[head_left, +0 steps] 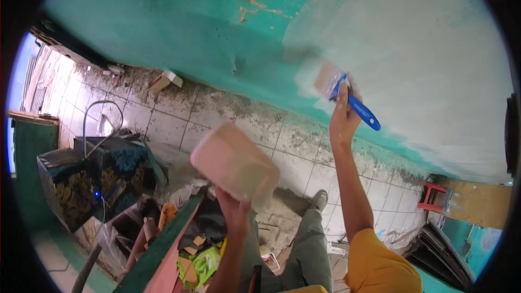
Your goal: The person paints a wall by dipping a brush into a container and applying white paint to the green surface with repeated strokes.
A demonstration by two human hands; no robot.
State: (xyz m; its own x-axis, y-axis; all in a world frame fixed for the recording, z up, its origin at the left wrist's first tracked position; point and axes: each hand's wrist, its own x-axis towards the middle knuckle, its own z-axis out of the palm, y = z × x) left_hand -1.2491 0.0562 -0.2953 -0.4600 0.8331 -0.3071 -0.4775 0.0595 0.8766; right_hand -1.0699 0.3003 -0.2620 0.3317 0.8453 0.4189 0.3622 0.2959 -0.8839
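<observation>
Against a part-white turquoise wall [163,16], clasps a blue-handled paintbrush [364,113] in fingers of right hand [345,118], a pink container [233,160] in left hand [233,211].

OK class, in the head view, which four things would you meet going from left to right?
Dark floral-patterned boxy item → pink plastic container → blue-handled paintbrush → red frame beside the wall.

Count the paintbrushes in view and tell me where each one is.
1. The paintbrush is in the right hand, in front of the wall, near where pale paint meets green. Others may be hidden from view.
</observation>
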